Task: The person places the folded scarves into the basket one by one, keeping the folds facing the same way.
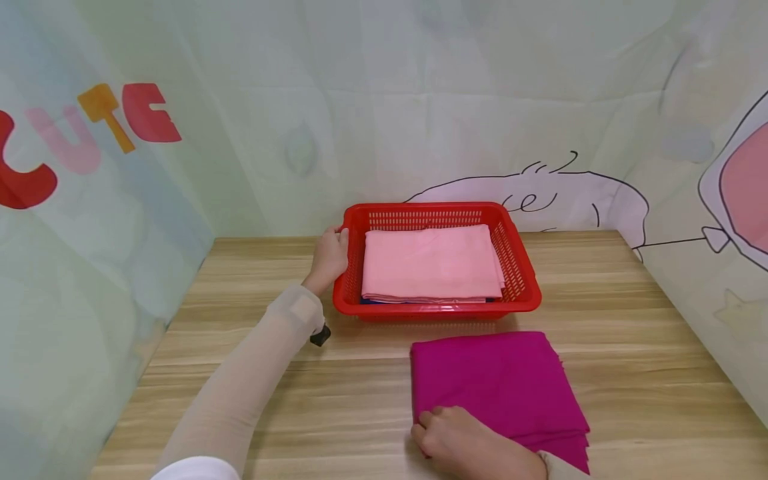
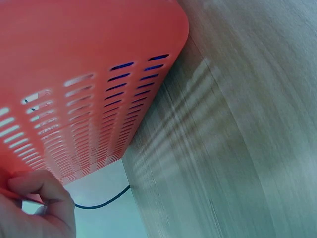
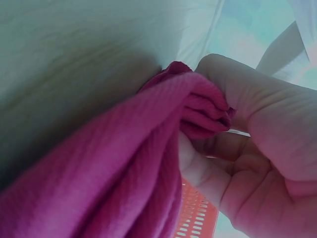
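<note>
A red plastic basket [image 1: 444, 309] with slotted walls stands at the back of the table. Its left rim is gripped by my left hand [image 1: 329, 259], whose fingers curl over the edge in the left wrist view [image 2: 42, 203]. Inside the basket lies a folded pink cloth [image 1: 429, 263], with a strip of dark blue fabric [image 1: 375, 302] showing beneath it. In front of the basket, a folded magenta cloth [image 1: 492, 380] lies on the table. My right hand [image 1: 459, 440] pinches its near left corner, and the layers bunch between thumb and fingers in the right wrist view [image 3: 247, 144].
The wood-grain table [image 1: 288, 413] meets a printed cloth backdrop [image 1: 360, 133] behind and on both sides. A small black object [image 1: 321, 335] shows beside the left wrist. In the left wrist view, a dark cable [image 2: 104, 204] runs beyond the table edge.
</note>
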The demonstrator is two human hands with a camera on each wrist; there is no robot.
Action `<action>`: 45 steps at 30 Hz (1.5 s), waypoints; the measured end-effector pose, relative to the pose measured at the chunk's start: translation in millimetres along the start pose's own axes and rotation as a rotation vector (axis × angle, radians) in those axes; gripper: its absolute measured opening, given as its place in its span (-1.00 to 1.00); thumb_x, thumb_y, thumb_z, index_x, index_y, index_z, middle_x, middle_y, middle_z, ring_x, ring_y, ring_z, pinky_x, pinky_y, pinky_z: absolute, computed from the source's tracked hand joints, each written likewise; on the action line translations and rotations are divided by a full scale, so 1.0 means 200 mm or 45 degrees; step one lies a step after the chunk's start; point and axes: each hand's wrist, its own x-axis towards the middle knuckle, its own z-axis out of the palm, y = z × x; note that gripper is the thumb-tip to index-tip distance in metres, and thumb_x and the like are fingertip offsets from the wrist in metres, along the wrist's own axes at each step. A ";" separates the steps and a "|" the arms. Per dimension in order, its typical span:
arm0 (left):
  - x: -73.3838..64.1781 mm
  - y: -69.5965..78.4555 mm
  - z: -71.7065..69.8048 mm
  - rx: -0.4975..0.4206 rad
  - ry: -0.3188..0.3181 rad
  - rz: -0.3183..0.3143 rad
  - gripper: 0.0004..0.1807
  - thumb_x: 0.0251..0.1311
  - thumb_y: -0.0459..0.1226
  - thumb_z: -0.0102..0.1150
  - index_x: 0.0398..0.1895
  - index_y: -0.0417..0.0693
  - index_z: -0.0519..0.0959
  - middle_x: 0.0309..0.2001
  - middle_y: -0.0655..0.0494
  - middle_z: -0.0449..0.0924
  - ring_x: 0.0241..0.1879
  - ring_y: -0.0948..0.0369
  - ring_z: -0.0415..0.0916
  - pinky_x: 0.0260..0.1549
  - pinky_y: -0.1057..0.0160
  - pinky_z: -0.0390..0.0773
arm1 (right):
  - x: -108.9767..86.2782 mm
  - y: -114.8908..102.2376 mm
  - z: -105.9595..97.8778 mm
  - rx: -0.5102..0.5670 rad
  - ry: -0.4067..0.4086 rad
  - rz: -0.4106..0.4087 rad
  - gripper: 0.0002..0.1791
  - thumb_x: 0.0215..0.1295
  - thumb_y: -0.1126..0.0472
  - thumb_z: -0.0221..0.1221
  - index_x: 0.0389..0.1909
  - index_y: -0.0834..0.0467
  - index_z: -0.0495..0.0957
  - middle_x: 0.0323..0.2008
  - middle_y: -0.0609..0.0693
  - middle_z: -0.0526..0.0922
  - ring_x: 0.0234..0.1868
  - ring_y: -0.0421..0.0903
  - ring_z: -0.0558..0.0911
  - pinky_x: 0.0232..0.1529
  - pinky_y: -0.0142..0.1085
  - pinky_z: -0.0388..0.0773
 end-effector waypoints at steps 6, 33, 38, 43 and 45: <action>0.00 0.00 0.00 -0.014 -0.003 -0.018 -0.50 0.60 -0.14 -0.23 0.35 -0.36 0.24 -0.03 -0.29 0.53 -0.17 -0.08 0.64 -0.21 0.03 0.71 | 0.01 -0.01 0.01 -0.009 0.039 -0.032 -0.60 0.17 -0.24 0.34 -0.18 -0.03 0.68 -0.54 -0.31 0.43 -0.54 -0.41 0.28 -0.49 -0.61 0.28; 0.00 -0.01 0.01 0.011 0.018 -0.006 -0.51 0.60 -0.14 -0.25 0.33 -0.37 0.27 -0.04 -0.29 0.54 -0.18 -0.08 0.64 -0.22 0.03 0.71 | 0.05 -0.05 0.01 -0.096 0.056 -0.088 -0.64 0.26 -0.23 0.28 -0.20 -0.02 0.66 -0.51 -0.29 0.48 -0.53 -0.41 0.29 -0.50 -0.60 0.27; 0.01 0.00 0.01 0.031 0.042 0.012 -0.51 0.60 -0.15 -0.24 0.30 -0.40 0.29 -0.06 -0.30 0.55 -0.20 -0.08 0.64 -0.22 0.04 0.71 | 0.06 -0.06 0.00 -0.096 0.039 -0.095 -0.59 0.25 -0.25 0.27 -0.15 -0.02 0.66 -0.47 -0.28 0.50 -0.51 -0.41 0.31 -0.48 -0.61 0.29; 0.00 0.00 0.01 0.037 0.033 0.012 -0.52 0.60 -0.15 -0.24 0.30 -0.39 0.29 -0.07 -0.30 0.55 -0.20 -0.08 0.64 -0.23 0.04 0.71 | 0.08 -0.07 0.00 -0.055 0.009 -0.079 -0.57 0.22 -0.28 0.28 -0.12 -0.03 0.66 -0.46 -0.30 0.52 -0.49 -0.41 0.32 -0.46 -0.61 0.30; 0.00 -0.01 0.01 0.033 0.028 0.007 -0.51 0.60 -0.15 -0.25 0.31 -0.39 0.28 -0.06 -0.30 0.55 -0.19 -0.08 0.64 -0.22 0.04 0.71 | 0.08 -0.07 0.00 -0.049 0.009 -0.081 -0.57 0.22 -0.28 0.28 -0.13 -0.03 0.66 -0.47 -0.30 0.52 -0.50 -0.42 0.32 -0.47 -0.61 0.29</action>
